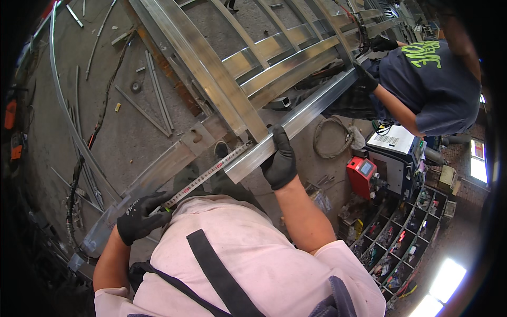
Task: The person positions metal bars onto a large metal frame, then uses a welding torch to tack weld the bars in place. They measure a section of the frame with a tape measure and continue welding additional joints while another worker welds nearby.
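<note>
My left hand [143,216], in a black work glove, holds a tape measure whose case is mostly hidden by the fingers. Its marked blade [202,177] runs up and right to the corner of a welded metal frame [222,91]. My right hand [280,160], also gloved, grips a metal channel [305,115] near its close end. The channel lies slantwise beside the frame's corner. A co-worker's gloved hand [365,77] is at the channel's far end.
The co-worker [427,87] stands at the upper right. Below are a red unit with a screen [361,174], a white-topped machine [392,140] and a parts rack [404,237]. A hose coil [332,136], cables [103,107] and metal bars [158,91] lie on the floor.
</note>
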`<state>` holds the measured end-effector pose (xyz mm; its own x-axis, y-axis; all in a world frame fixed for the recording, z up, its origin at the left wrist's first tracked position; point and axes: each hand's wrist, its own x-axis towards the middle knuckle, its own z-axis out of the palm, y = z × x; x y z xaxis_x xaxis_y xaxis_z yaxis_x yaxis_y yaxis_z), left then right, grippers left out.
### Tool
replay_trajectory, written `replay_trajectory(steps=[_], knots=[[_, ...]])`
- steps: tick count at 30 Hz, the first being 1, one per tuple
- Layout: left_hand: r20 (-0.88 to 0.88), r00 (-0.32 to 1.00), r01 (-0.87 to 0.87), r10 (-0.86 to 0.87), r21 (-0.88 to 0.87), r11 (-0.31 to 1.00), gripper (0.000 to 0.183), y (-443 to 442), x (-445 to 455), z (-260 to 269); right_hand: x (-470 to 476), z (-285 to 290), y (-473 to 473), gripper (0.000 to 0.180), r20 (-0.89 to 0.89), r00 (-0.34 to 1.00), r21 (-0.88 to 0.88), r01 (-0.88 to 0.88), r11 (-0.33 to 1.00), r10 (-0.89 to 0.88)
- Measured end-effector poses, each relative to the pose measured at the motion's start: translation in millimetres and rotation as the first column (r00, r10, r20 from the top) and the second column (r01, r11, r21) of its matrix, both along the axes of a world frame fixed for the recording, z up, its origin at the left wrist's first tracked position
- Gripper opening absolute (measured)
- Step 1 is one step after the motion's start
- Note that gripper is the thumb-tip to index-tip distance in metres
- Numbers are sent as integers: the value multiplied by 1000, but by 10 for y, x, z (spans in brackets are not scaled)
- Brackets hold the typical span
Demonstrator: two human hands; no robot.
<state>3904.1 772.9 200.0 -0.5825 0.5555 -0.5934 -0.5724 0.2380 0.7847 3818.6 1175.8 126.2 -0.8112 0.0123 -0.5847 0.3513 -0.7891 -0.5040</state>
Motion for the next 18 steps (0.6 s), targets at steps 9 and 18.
replay_trajectory(steps=[9, 18], knots=[[5, 1000, 1, -1, -18, 1000, 67, -24, 21, -42, -8, 47, -13, 28, -8, 999, -25, -37, 999, 37], [18, 1000, 17, -16, -28, 999, 73, -39, 27, -49, -5, 50, -3, 27, -15, 999, -38, -39, 999, 38]])
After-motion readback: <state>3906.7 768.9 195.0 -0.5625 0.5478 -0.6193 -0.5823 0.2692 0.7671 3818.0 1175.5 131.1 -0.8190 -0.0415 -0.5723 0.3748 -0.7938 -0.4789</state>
